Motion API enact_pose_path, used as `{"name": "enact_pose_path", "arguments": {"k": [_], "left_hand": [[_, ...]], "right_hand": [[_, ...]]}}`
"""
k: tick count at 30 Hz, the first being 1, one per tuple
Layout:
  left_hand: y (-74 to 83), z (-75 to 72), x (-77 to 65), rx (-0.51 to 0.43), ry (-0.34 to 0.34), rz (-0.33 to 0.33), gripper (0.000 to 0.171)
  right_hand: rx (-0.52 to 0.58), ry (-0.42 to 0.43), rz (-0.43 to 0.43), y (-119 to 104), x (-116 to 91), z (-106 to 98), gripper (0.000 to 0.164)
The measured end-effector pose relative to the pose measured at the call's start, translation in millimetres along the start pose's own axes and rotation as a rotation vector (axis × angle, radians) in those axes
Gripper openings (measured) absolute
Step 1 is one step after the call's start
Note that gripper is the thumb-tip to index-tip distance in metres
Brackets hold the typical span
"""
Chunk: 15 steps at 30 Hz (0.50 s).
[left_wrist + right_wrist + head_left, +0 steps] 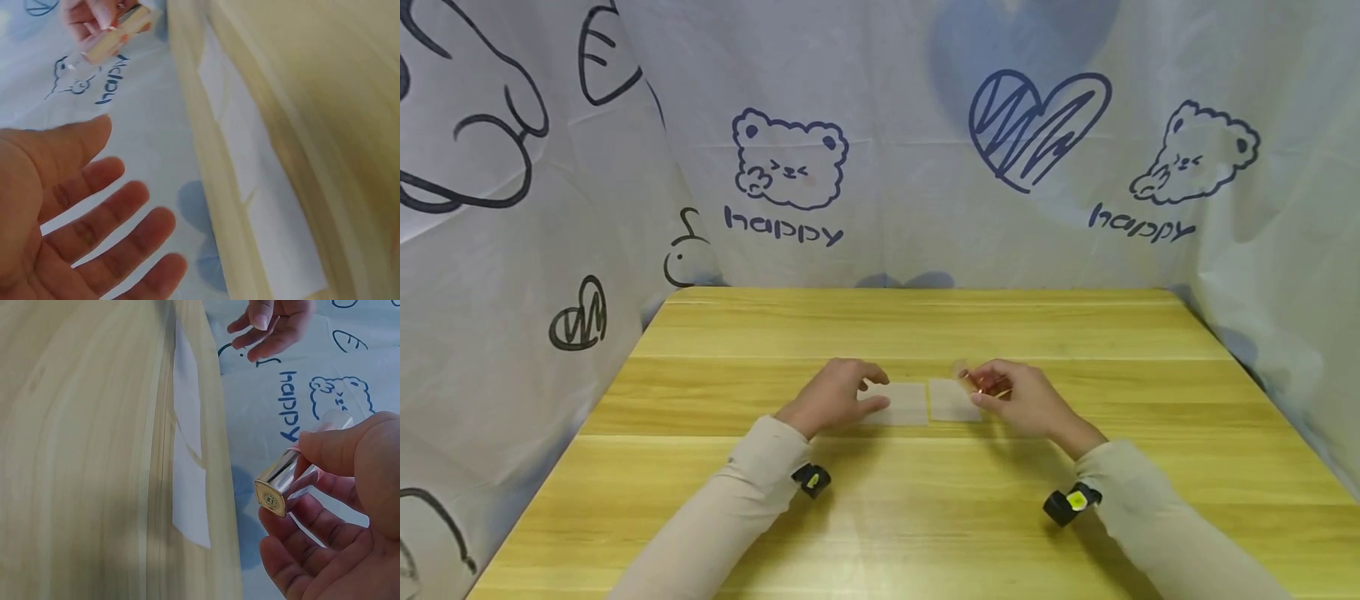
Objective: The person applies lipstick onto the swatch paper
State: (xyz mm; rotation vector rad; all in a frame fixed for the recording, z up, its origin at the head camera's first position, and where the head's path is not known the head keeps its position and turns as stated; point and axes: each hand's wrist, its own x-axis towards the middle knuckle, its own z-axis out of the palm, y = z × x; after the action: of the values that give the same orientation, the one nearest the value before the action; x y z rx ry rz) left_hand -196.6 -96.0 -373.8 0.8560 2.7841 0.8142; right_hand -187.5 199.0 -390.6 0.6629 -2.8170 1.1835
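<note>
A lipstick tube (282, 478) with a shiny gold body and a clear end is pinched between the thumb and fingers of my right hand (1028, 400). It is tilted and held above the table, its flat base showing in the right wrist view. My left hand (838, 396) hovers with its fingers spread and nothing in them. Below the hands, white paper pieces lie in a row: the left paper (904, 404) is by my left fingers, and the right paper (951, 402) is partly hidden by my right hand. A narrow gap separates these two.
The light wooden table (880, 517) carries the papers near its middle. A white curtain (895, 167) with drawn bears, hearts and lettering hangs behind the back edge and along both sides. Small cameras are strapped on both wrists.
</note>
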Motion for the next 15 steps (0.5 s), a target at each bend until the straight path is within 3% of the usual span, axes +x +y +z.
{"name": "enact_pose_path", "arguments": {"k": [5,10,12,15], "left_hand": [[2.7,-6.6,-1.5,-0.150,-0.164,-0.009,0.033],[2.6,-14.2,-2.9,-0.361,-0.431,0.011,0.041],[1.0,-17.1,-2.7,-0.464,-0.563,0.057,0.048],[-2.0,-20.9,-2.3,-0.571,-0.766,0.164,0.071]], "right_hand": [[0.029,-0.040,-0.020,-6.8,0.4,2.0,0.027],[0.031,-0.062,-0.028,-11.0,0.6,4.2,0.025],[0.031,-0.069,-0.036,-12.1,0.6,4.9,0.025],[0.022,-0.078,-0.040,-13.8,0.7,6.2,0.024]]}}
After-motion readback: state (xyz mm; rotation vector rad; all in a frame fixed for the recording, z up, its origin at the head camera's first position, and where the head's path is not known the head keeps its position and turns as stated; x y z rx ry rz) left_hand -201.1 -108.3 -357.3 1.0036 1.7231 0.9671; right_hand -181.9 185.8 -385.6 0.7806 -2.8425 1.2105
